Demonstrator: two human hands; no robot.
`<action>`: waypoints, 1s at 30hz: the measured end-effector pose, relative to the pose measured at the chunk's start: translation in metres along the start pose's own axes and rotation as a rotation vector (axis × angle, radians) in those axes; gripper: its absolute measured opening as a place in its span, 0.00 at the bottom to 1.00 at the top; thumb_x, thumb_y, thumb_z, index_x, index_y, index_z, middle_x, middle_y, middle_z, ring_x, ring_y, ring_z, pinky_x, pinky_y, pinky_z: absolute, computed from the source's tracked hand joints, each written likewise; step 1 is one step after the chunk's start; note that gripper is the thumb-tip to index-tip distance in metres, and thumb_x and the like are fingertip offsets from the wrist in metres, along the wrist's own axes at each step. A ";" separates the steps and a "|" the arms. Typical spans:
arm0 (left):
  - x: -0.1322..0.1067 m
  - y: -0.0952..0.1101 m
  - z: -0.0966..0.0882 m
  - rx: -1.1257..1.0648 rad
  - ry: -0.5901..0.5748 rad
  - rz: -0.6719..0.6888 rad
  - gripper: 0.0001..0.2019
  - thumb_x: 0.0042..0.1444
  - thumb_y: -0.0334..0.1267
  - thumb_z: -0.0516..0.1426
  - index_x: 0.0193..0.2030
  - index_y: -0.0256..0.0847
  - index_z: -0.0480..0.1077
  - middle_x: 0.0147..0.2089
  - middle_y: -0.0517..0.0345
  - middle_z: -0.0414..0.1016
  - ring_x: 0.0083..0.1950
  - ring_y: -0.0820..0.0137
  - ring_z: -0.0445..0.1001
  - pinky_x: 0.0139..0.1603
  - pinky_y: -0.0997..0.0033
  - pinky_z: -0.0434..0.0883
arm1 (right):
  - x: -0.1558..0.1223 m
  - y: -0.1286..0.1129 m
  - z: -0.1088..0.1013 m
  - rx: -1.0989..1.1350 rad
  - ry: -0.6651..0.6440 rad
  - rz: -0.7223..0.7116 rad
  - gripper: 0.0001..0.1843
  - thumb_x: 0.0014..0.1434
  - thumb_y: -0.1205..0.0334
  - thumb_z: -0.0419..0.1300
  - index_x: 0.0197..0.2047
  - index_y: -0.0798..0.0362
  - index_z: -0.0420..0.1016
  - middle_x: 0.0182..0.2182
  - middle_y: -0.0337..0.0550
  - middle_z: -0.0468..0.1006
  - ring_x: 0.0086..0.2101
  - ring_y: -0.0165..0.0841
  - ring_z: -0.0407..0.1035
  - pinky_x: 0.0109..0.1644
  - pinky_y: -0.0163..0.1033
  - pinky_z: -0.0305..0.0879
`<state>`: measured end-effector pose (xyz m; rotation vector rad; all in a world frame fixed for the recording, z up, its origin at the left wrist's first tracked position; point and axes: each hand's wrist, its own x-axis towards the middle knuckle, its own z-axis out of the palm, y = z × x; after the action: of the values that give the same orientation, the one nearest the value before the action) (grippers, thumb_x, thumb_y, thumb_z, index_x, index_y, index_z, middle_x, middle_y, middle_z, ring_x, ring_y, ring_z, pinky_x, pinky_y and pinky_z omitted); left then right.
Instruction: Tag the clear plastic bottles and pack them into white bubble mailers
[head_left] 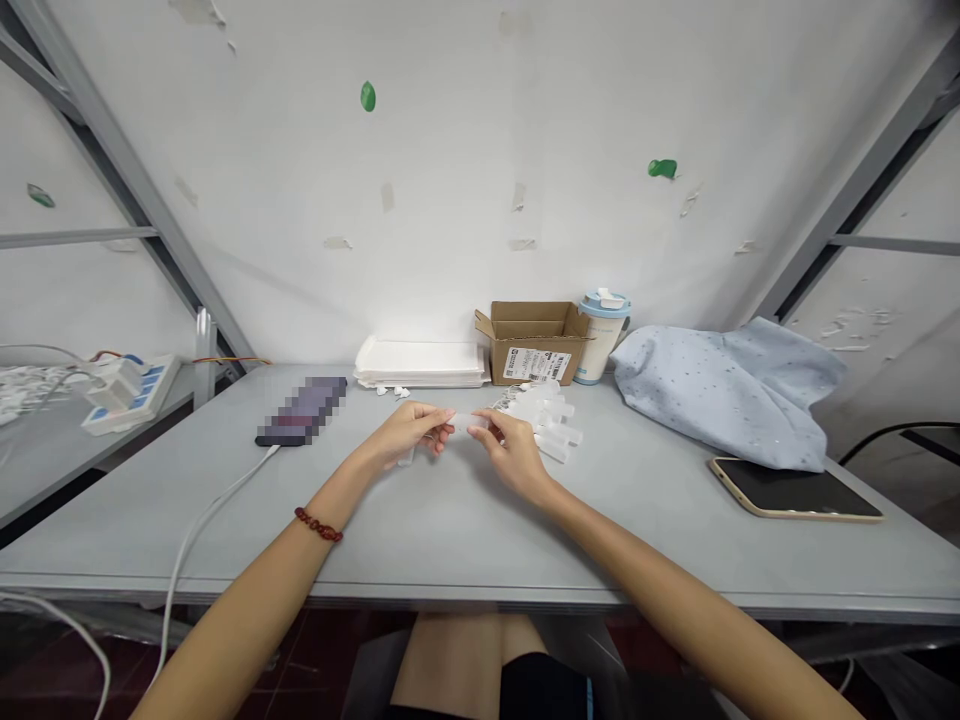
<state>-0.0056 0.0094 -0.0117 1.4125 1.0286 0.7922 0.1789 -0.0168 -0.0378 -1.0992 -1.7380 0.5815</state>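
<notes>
In the middle of the table my left hand [411,432] and my right hand [516,452] face each other. Between their fingertips is a small translucent white plastic piece [466,421], pinched from both sides. Its exact shape is partly covered by the fingers. Another clear piece [406,459] shows just below my left hand. Just beyond my right hand lies a loose pile of translucent white plastic tubes [553,440]. A few tiny white parts [394,391] rest behind my left hand.
At the back stand a stack of white trays [420,362], an open cardboard box [534,345] and a lidded cup [601,340]. A blue cloth [720,390] and a phone [795,490] lie right. Another phone [304,412], with a white cable [217,505], lies left.
</notes>
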 end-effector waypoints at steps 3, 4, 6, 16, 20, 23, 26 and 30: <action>0.001 -0.001 0.000 0.029 0.016 0.019 0.20 0.48 0.52 0.61 0.23 0.34 0.70 0.25 0.56 0.70 0.24 0.74 0.68 0.29 0.69 0.69 | -0.001 -0.003 -0.001 0.019 -0.027 0.041 0.15 0.58 0.55 0.54 0.38 0.56 0.75 0.24 0.38 0.71 0.26 0.29 0.62 0.34 0.35 0.58; 0.001 -0.001 0.000 0.035 0.002 0.033 0.20 0.48 0.52 0.61 0.23 0.34 0.70 0.25 0.56 0.70 0.24 0.74 0.68 0.29 0.69 0.69 | -0.001 -0.004 -0.002 0.032 -0.036 0.058 0.15 0.58 0.54 0.53 0.37 0.56 0.75 0.22 0.37 0.69 0.25 0.29 0.61 0.33 0.35 0.57; 0.001 -0.001 -0.001 0.061 -0.030 0.075 0.19 0.48 0.52 0.61 0.25 0.35 0.71 0.27 0.55 0.71 0.26 0.73 0.69 0.31 0.69 0.70 | 0.000 -0.004 -0.003 0.068 -0.049 0.097 0.15 0.57 0.53 0.53 0.32 0.55 0.73 0.21 0.35 0.65 0.25 0.28 0.58 0.31 0.34 0.55; 0.000 0.000 0.000 0.249 0.000 0.262 0.14 0.48 0.46 0.61 0.35 0.36 0.73 0.27 0.58 0.72 0.33 0.70 0.70 0.42 0.65 0.67 | 0.006 0.003 -0.004 0.194 -0.080 0.230 0.17 0.54 0.51 0.52 0.22 0.53 0.64 0.18 0.33 0.59 0.22 0.26 0.53 0.27 0.33 0.49; 0.001 -0.002 0.000 0.205 0.000 0.260 0.15 0.48 0.46 0.62 0.36 0.37 0.74 0.31 0.57 0.74 0.35 0.69 0.71 0.42 0.66 0.68 | 0.005 0.002 -0.004 0.205 -0.076 0.244 0.17 0.54 0.50 0.51 0.22 0.53 0.65 0.18 0.34 0.61 0.22 0.27 0.55 0.27 0.33 0.51; 0.001 -0.001 0.000 0.161 0.000 0.213 0.16 0.50 0.50 0.60 0.34 0.36 0.74 0.31 0.54 0.74 0.35 0.68 0.72 0.41 0.66 0.70 | 0.004 0.000 -0.004 0.180 -0.066 0.207 0.16 0.55 0.51 0.52 0.24 0.54 0.67 0.20 0.35 0.64 0.24 0.27 0.56 0.29 0.34 0.52; 0.001 -0.001 0.001 0.141 0.004 0.150 0.20 0.51 0.54 0.58 0.26 0.35 0.72 0.28 0.54 0.73 0.30 0.70 0.72 0.37 0.67 0.70 | 0.002 -0.003 -0.003 0.157 -0.044 0.146 0.14 0.55 0.53 0.52 0.29 0.54 0.71 0.21 0.36 0.66 0.25 0.28 0.59 0.32 0.34 0.55; 0.002 0.000 0.003 0.156 -0.026 0.096 0.23 0.50 0.57 0.57 0.22 0.35 0.70 0.26 0.54 0.73 0.27 0.72 0.70 0.30 0.71 0.70 | -0.001 -0.005 -0.001 0.149 -0.021 0.113 0.15 0.55 0.53 0.53 0.35 0.55 0.73 0.22 0.35 0.67 0.26 0.28 0.61 0.33 0.34 0.57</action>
<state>-0.0026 0.0097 -0.0125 1.6109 1.0262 0.7747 0.1782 -0.0197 -0.0341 -1.0940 -1.6302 0.7820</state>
